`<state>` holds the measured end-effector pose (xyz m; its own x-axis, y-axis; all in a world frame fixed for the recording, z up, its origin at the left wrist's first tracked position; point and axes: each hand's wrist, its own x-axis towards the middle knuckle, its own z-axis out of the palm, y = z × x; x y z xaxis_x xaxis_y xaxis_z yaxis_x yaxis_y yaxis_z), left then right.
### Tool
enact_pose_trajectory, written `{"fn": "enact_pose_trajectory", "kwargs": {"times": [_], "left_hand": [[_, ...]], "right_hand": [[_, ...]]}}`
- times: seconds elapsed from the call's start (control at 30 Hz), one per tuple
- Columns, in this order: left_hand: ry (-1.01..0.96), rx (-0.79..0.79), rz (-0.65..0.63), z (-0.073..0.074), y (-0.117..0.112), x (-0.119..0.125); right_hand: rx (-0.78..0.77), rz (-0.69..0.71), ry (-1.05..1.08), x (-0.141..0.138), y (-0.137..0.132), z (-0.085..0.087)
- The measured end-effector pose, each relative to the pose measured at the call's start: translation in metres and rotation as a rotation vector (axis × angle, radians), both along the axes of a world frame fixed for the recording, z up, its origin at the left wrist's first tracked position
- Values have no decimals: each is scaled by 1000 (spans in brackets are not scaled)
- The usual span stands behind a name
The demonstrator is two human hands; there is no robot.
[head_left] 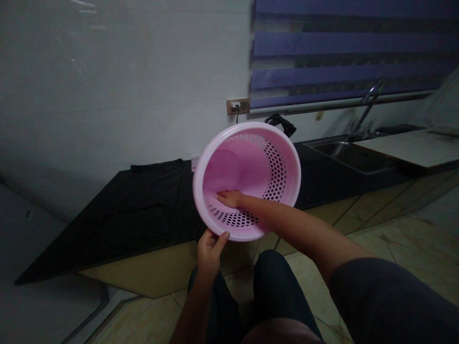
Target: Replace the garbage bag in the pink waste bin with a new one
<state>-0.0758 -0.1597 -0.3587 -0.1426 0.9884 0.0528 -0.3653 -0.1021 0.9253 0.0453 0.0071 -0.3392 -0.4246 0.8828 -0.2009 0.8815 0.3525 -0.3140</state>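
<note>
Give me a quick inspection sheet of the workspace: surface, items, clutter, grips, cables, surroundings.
Surface: black countertop, partly hidden by the pink basket.
Things in hand: the pink basket, tilted, its mouth facing the camera.
Clutter: flat dark item at left; black looped item behind the basket.
Grips: left grip holds the near rim; right grip reaches inside, fingers extended.
Cables: dark cable below a white plug; lower end hidden.
Surroundings: pale wall, purple striped blind, sink with faucet at right.
</note>
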Motion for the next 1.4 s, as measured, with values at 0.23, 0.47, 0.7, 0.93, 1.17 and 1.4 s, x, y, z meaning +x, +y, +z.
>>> {"fn": "enact_pose_trajectory", "kwargs": {"times": [0.23, 0.47, 0.7, 0.93, 1.17, 1.4], "left_hand": [[89, 25, 37, 8, -1, 2], [132, 61, 30, 12, -2, 1], [135, 64, 27, 15, -3, 1], [131, 50, 30, 16, -5, 2], [128, 50, 25, 21, -6, 1], [143, 58, 19, 25, -9, -1]], "right_hand": [[-17, 34, -30, 2, 6, -3], [-21, 56, 29, 6, 13, -11], [31, 54, -38, 12, 13, -15], [27, 46, -45, 15, 16, -18], [20, 57, -68, 14, 10, -10], [79, 110, -175, 25, 14, -13]]}}
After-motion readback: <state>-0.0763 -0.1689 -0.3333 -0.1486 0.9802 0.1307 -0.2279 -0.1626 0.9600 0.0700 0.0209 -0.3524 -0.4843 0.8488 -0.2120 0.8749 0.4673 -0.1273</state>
